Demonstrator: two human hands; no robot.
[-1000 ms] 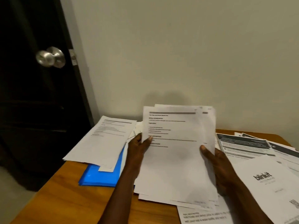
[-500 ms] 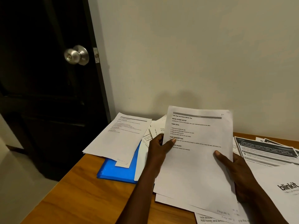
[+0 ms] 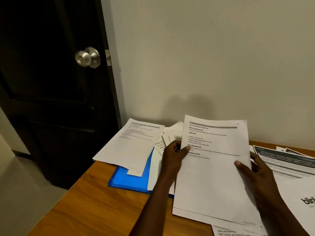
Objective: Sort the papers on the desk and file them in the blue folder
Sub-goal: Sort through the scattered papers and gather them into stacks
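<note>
A stack of white printed sheets (image 3: 213,176) stands tilted above the desk, held at both side edges. My left hand (image 3: 172,156) grips its left edge with the thumb across the front. My right hand (image 3: 254,169) grips the right edge the same way. The blue folder (image 3: 126,180) lies flat on the desk to the left, mostly covered by loose papers (image 3: 131,142). More small sheets (image 3: 167,138) lie behind my left hand.
The wooden desk (image 3: 95,212) stands against a pale wall. A dark door with a silver knob (image 3: 87,57) is at the left. Dark-headed printed pages (image 3: 286,160) and a white "blinkit" sheet (image 3: 300,200) cover the right side. Another sheet (image 3: 238,231) lies at the front edge.
The view has swung left, so the door shows more and everything sits further right. The sheets in my hands are squared up into a neater stack. Both hands keep their grip.
</note>
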